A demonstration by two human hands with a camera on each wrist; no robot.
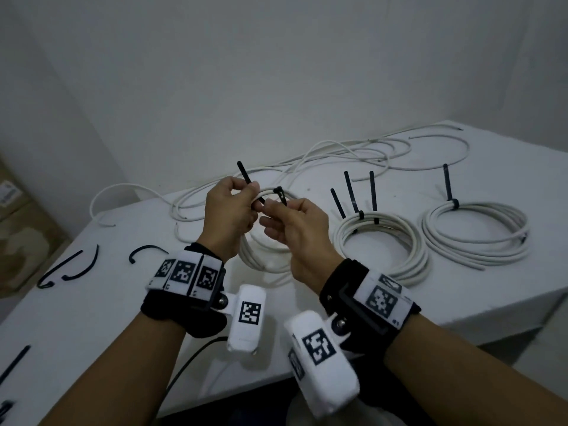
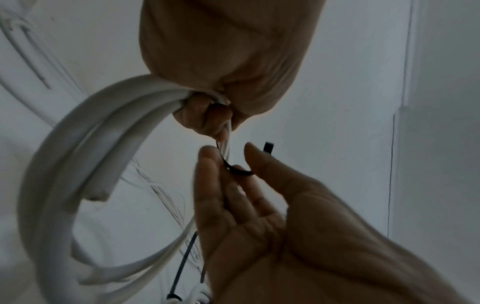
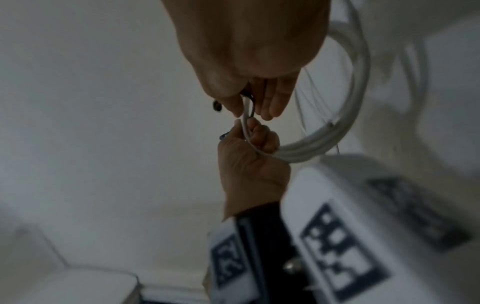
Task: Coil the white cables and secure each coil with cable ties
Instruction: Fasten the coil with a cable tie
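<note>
My left hand (image 1: 242,199) is raised above the table (image 1: 101,305), gripping one side of a white cable coil (image 1: 256,256) that hangs below it, together with the tail of a black cable tie (image 1: 243,173) that sticks up past the fingers. The right hand (image 1: 273,210) pinches the tie's head end (image 1: 280,194) between thumb and forefinger, right beside the left hand. In the left wrist view the tie (image 2: 239,171) loops under the coil (image 2: 78,156) strands between both hands. The right wrist view shows the coil (image 3: 337,127) hanging from the left hand (image 3: 249,160).
Two tied coils lie on the table to the right, one (image 1: 381,241) with three ties standing up, the other (image 1: 475,232) with one. Loose white cables (image 1: 338,155) sprawl along the back. Spare black ties (image 1: 73,267) lie at the left. A cardboard box (image 1: 18,210) stands beyond the left edge.
</note>
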